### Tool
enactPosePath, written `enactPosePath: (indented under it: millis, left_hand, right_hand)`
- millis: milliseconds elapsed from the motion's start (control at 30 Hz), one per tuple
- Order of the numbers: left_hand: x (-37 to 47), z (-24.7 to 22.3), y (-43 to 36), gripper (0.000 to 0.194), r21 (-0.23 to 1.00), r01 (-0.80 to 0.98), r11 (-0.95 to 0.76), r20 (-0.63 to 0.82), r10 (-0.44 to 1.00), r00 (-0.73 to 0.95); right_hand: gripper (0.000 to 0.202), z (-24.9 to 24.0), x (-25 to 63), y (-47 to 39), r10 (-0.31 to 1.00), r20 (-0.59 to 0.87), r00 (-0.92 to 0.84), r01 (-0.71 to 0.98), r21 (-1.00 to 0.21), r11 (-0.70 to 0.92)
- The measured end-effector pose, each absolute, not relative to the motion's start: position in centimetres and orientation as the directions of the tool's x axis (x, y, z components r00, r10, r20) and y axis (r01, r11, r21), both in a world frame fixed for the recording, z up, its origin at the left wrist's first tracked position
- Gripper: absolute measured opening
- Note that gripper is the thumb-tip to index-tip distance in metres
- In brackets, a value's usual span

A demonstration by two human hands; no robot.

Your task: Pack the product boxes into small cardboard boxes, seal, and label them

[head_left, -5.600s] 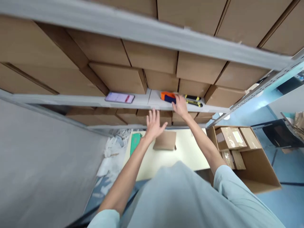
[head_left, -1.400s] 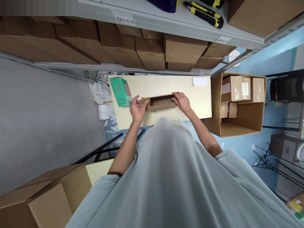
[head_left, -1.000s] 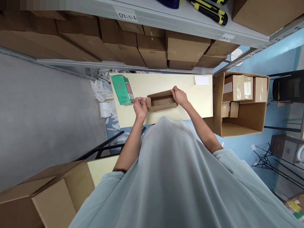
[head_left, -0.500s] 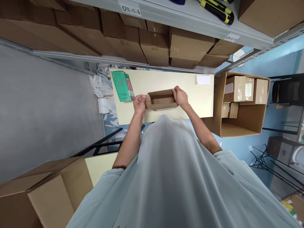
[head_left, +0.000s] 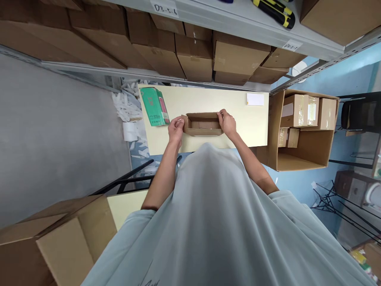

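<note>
A small cardboard box (head_left: 205, 132) with its top open faces me over the pale tabletop (head_left: 247, 131). At its left end, my left hand (head_left: 176, 129) pinches the end flap. My right hand (head_left: 228, 123) grips the far right corner, its fingers closed over the edge. The inside of the box is in view, and I can make out nothing in it but bare cardboard. Just left of my left hand lies a green box (head_left: 153, 106) with a pink panel. A white card or label pad (head_left: 255, 99) rests at the table's back right.
A shelf packed with cardboard boxes (head_left: 193, 59) overhangs the table's back edge, with a black and yellow tool (head_left: 275, 12) above. On the right stands a large open carton (head_left: 303, 159) holding several small boxes. Another open carton (head_left: 77, 238) is at lower left.
The left end flap has swung up from sticking outward and now stands against the box end. The box has levelled slightly, with both hands still on it.
</note>
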State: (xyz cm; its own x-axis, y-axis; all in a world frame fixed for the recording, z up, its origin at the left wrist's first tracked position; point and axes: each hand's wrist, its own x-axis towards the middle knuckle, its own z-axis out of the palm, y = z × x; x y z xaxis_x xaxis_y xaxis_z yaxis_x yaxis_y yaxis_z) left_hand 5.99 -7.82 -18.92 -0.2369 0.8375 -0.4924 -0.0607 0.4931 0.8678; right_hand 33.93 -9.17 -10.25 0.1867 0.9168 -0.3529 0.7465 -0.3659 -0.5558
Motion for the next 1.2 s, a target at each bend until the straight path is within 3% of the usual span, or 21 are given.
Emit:
enactPosePath:
  millis: [167,300,533,733,833,967,1200]
  left_hand:
    - [4.5,-17.2,-8.3,0.051,0.914,0.216,0.344,-0.300,0.930,-0.214]
    - [5.0,-15.4,-8.5,0.049,0.934,0.242,0.265,-0.229,0.959,-0.167]
    - [6.3,-13.4,-8.8,0.041,0.900,0.302,0.313,-0.252,0.941,-0.225]
    - [4.8,-13.3,-9.5,0.055,0.906,0.231,0.355,-0.292,0.918,-0.267]
    - [4.1,-13.5,-9.5,0.060,0.930,0.218,0.296,-0.251,0.945,-0.212]
    - [4.0,-13.8,-9.3,0.046,0.931,0.302,0.207,-0.179,0.977,-0.117]
    - [5.5,-14.6,-9.6,0.048,0.896,0.266,0.356,-0.377,0.926,0.030]
  right_hand:
    - [0.050,-9.4,34.4,-10.3,0.940,-0.309,0.145,0.732,-0.606,-0.312]
    - [0.048,-8.6,34.8,-11.1,0.945,-0.307,0.112,0.721,-0.629,-0.290]
    - [0.042,-7.5,35.0,-12.5,0.943,-0.317,0.097,0.733,-0.619,-0.284]
    - [0.038,-7.1,35.2,-13.1,0.940,-0.329,0.094,0.739,-0.609,-0.287]
    - [0.039,-7.0,35.1,-13.4,0.940,-0.328,0.090,0.729,-0.622,-0.287]
    - [0.042,-6.8,34.8,-13.7,0.937,-0.333,0.106,0.717,-0.627,-0.304]
    - [0.041,-7.1,34.6,-13.6,0.936,-0.326,0.132,0.696,-0.642,-0.322]
